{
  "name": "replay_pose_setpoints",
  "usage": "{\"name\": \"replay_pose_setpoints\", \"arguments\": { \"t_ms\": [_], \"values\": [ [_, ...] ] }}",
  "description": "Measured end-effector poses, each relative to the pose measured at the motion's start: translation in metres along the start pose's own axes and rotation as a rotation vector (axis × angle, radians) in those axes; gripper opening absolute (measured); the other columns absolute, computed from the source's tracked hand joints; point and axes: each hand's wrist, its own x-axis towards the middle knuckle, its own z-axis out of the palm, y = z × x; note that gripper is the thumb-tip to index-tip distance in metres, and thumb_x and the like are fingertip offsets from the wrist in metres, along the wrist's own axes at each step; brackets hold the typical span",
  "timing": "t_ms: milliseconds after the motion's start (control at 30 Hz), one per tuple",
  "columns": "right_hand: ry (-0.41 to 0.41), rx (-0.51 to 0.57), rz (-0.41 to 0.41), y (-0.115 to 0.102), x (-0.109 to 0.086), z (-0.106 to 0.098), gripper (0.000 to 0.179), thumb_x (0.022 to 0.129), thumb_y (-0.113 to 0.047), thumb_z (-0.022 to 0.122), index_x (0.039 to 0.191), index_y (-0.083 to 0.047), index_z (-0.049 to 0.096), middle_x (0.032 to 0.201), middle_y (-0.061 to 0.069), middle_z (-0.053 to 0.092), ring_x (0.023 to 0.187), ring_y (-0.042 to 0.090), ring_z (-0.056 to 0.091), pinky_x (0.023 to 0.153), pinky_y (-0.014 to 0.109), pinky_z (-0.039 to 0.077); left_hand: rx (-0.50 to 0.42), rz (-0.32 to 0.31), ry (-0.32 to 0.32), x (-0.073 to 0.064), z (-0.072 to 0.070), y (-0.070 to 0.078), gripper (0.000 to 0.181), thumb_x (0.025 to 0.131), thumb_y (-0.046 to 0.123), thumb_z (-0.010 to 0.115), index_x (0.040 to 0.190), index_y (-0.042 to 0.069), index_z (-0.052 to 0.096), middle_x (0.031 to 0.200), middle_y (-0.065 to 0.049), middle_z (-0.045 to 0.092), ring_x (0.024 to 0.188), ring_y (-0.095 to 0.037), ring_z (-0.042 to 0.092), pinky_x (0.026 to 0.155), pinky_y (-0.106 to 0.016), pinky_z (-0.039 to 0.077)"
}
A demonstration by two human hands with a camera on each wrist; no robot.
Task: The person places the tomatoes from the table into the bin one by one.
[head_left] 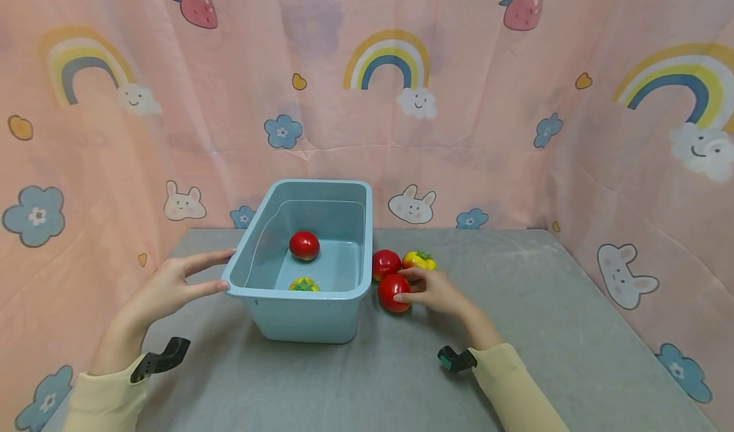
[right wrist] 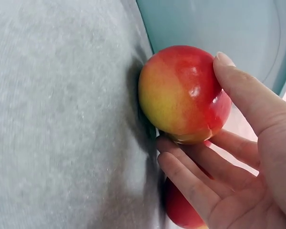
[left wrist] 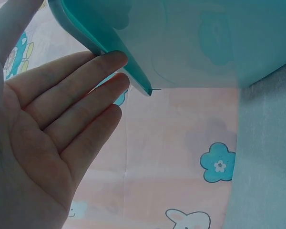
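Note:
My right hand (head_left: pixel 438 292) holds a shiny red and yellow apple (head_left: pixel 391 294) low over the grey table, beside the blue plastic bin. In the right wrist view the thumb lies on one side of the apple (right wrist: pixel 181 93) and the fingers reach round underneath. Just behind it are another red fruit (head_left: pixel 387 264) and a yellow pepper-like piece with a green top (head_left: pixel 421 260). At the bin's left rim, my left hand (head_left: pixel 163 292) touches with extended fingers (left wrist: pixel 86 88). The bin (head_left: pixel 304 320) stands upright.
Inside the bin lie a red round fruit (head_left: pixel 304 245) and a yellow piece with a green top (head_left: pixel 304 285), partly hidden by the front rim. A pink patterned curtain (head_left: pixel 487 132) encloses the grey table (head_left: pixel 516 304) at the back and sides.

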Motion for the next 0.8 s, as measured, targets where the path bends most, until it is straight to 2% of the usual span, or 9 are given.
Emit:
{"name": "replay_pose_setpoints", "arguments": {
  "t_ms": [100,167,333,800],
  "values": [
    [0.002,-0.002,0.014,-0.003,0.0,0.001,0.059,0.077,-0.037,0.078,0.126,-0.011,0.059,0.12,0.008,0.062,0.1,0.023,0.059,0.075,0.031,0.055,0.001,-0.002,-0.002,0.0,0.0,0.0,0.053,0.085,0.037,0.07,0.135,0.03,0.053,0.133,0.008,0.057,0.121,0.009,0.044,0.094,-0.029,0.042],
    [0.004,-0.006,0.024,-0.005,0.0,0.001,0.059,0.076,-0.036,0.078,0.126,-0.011,0.059,0.12,0.008,0.061,0.1,0.023,0.059,0.075,0.031,0.055,0.0,-0.002,-0.004,0.001,0.0,0.0,0.053,0.085,0.037,0.07,0.135,0.03,0.053,0.133,0.008,0.057,0.122,0.008,0.044,0.094,-0.03,0.042],
    [0.011,-0.025,0.051,-0.009,-0.001,0.001,0.06,0.077,-0.035,0.078,0.126,-0.008,0.059,0.119,0.01,0.062,0.097,0.023,0.057,0.073,0.029,0.055,-0.007,0.001,-0.005,0.0,0.0,0.001,0.053,0.086,0.037,0.07,0.135,0.03,0.053,0.133,0.008,0.057,0.12,0.012,0.042,0.093,-0.021,0.04],
    [0.028,-0.012,0.09,-0.01,-0.002,0.003,0.063,0.074,-0.036,0.08,0.126,-0.007,0.06,0.117,0.009,0.064,0.084,0.018,0.056,0.068,0.027,0.053,-0.011,0.008,0.001,0.0,0.0,0.003,0.053,0.085,0.036,0.07,0.135,0.028,0.053,0.133,0.007,0.058,0.119,0.015,0.042,0.091,-0.012,0.037]
  ]
}}
